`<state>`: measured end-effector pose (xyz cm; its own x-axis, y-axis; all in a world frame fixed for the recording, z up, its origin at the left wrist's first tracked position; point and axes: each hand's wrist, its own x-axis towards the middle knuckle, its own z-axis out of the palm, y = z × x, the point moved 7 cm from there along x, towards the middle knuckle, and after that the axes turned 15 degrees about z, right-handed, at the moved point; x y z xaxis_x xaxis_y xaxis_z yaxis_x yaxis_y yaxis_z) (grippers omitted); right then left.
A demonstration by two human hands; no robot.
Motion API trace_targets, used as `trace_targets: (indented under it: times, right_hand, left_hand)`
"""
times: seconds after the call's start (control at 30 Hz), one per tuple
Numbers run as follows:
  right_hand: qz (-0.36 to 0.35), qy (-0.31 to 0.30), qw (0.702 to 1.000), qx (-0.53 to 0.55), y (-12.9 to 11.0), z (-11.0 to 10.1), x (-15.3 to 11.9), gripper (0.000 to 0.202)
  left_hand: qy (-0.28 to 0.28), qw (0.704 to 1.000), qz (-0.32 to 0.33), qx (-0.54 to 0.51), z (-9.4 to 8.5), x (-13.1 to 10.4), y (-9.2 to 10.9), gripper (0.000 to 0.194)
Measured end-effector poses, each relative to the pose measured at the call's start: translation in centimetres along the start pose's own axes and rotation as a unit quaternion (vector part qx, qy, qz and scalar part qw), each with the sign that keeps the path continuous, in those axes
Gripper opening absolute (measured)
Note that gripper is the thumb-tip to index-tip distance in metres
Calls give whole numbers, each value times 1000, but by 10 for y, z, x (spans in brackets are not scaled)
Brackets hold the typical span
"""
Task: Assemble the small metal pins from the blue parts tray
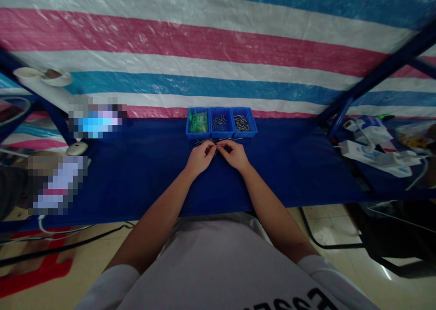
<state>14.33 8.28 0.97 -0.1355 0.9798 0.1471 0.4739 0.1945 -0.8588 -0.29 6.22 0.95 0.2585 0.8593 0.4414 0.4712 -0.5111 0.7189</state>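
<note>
Both hands meet just in front of three joined blue bins, fingertips almost touching. My left hand (200,158) is closed in a pinch, and my right hand (234,154) pinches beside it. Whatever lies between the fingertips is too small to name; a thin dark piece shows just below them. The left bin (197,135) has green and clear pieces (199,122), the middle bin (222,134) some thin dark pieces (220,121), the right bin (245,134) many small metallic pieces (241,123). Several thin dark pieces (235,139) lie along the bins' front edge.
The blue table (143,178) runs across the view. Blurred-out lit screens and a white round object (76,148) are at the left. White power strips (374,158) with cables lie at the right. A striped sheet (218,42) hangs behind, between blue metal posts.
</note>
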Motion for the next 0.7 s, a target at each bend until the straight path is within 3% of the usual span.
trace_targets:
  times: [0.7]
  right_hand:
    - [3,-6,1000,7,1,1,0,20]
  left_hand:
    - [-6,1000,2,2,1,0,-1,18]
